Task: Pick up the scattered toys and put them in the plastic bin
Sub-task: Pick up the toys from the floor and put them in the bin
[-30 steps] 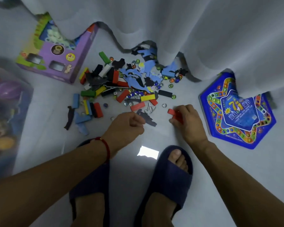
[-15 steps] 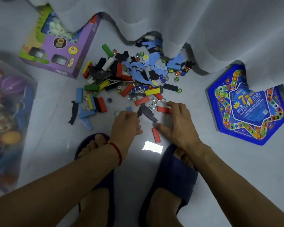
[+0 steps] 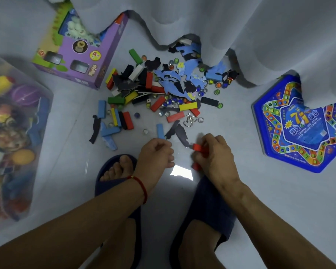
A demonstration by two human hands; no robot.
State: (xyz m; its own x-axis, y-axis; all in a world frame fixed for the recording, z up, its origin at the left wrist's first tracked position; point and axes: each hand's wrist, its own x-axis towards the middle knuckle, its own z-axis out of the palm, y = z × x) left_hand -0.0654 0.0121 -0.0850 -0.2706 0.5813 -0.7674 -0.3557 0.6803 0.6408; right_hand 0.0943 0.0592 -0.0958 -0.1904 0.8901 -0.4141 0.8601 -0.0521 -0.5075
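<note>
While the pile (image 3: 163, 94) of toys lies at twelve o'clock from the feet, the right hand (image 3: 213, 158) has its fingers curled round two red blocks (image 3: 200, 148), one poking out at its ten o'clock, the other showing beneath the palm. The left hand (image 3: 155, 156) is loosely fisted just beside it; whether it holds anything cannot be told. The bin (image 3: 45, 117), clear plastic and already holding toys, stands at nine o'clock, well apart from the pile.

The blocks look stiff, light and smooth, best pinched across their long sides, several at a time. The marbles are small, hard and likely to roll, so scooping suits them better than pinching. The foam puzzle pieces look thin and soft, and want lifting by an edge.

Counted: two hands, two blocks in the right hand, one wire puzzle (image 3: 190, 119), one die (image 3: 148, 100), one purple box (image 3: 85, 55), one blue board (image 3: 303, 125). Marbles and foam pieces are too many and overlapped to count.
</note>
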